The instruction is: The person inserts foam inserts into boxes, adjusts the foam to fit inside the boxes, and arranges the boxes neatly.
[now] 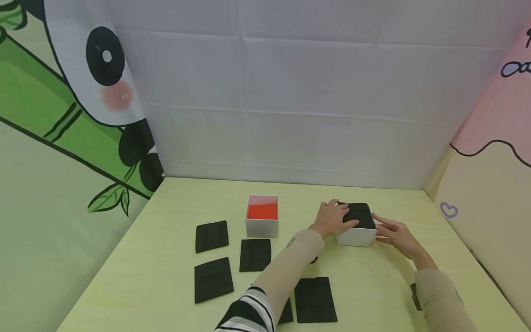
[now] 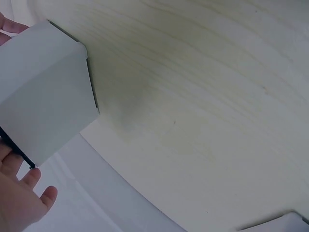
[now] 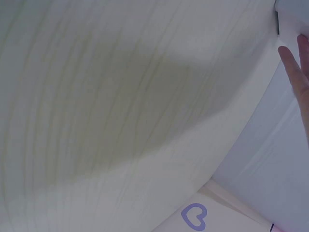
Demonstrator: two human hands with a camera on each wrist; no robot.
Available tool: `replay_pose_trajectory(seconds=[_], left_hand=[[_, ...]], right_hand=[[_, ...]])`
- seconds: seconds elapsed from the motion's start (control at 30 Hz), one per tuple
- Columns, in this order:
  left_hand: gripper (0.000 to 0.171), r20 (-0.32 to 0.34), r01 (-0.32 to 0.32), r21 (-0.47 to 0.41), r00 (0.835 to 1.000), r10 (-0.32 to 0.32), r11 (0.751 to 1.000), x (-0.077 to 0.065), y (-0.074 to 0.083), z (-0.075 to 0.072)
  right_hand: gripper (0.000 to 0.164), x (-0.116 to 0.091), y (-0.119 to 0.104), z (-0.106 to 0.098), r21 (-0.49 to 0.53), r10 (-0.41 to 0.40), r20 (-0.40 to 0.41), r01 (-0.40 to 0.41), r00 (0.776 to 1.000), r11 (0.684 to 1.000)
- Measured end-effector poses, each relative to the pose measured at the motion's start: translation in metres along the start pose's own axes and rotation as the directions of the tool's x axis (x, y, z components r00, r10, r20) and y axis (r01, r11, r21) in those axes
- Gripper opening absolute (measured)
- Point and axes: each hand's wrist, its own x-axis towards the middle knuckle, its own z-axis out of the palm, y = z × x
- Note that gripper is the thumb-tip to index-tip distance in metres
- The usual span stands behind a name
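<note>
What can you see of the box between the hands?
The box is white, plain-sided, and looks like smooth card. It appears to stand upright on the right half of the table. A flat black piece covers its top, hiding the inside. The left hand rests over that piece; the right hand's fingers touch the box's right side.

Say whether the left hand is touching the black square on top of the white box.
Touching. The head view shows it: the left hand rests its fingers and thumb on the black square atop the white box.
</note>
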Motion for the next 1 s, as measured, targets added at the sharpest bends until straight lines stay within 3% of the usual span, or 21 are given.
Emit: replay_pose_trajectory(seconds=[0.2, 0.3, 0.37, 0.47, 0.57, 0.73, 1.0], left_hand=[[0.058, 0.007, -0.007, 0.004, 1.0, 0.007, 1.0, -0.002, -0.001, 0.0], [0.056, -0.055, -0.038, 0.007, 0.998, 0.038, 0.999, -0.005, -0.002, 0.0], [0.051, -0.122, -0.089, 0.029, 0.988, 0.092, 0.996, -0.008, -0.004, 0.0], [0.044, -0.218, -0.174, 0.071, 0.958, 0.185, 0.982, -0.011, -0.006, 0.0], [0.041, -0.248, -0.22, 0.079, 0.94, 0.233, 0.972, -0.015, -0.008, 0.001], [0.043, -0.203, -0.211, 0.037, 0.956, 0.214, 0.977, -0.017, -0.008, 0.003], [0.044, -0.155, -0.182, 0.072, 0.969, 0.192, 0.981, -0.019, -0.005, 0.008]], right_hand=[[0.042, 0.001, -0.001, 0.002, 0.006, 0.004, 0.009, -0.004, 1.0, 1.0], [0.042, 0.001, -0.002, 0.002, 0.007, 0.003, 0.012, -0.003, 1.0, 1.0], [0.041, 0.001, -0.002, 0.002, 0.004, 0.0, 0.015, 0.0, 1.0, 1.0], [0.041, 0.0, -0.003, 0.001, -0.013, 0.003, 0.004, -0.003, 1.0, 1.0], [0.041, 0.0, -0.004, 0.001, -0.028, 0.012, -0.011, -0.013, 1.0, 1.0], [0.041, -0.001, -0.004, 0.002, -0.018, 0.02, -0.008, -0.02, 1.0, 1.0], [0.04, -0.001, 0.0, 0.002, 0.006, 0.002, 0.0, -0.002, 1.0, 1.0]])
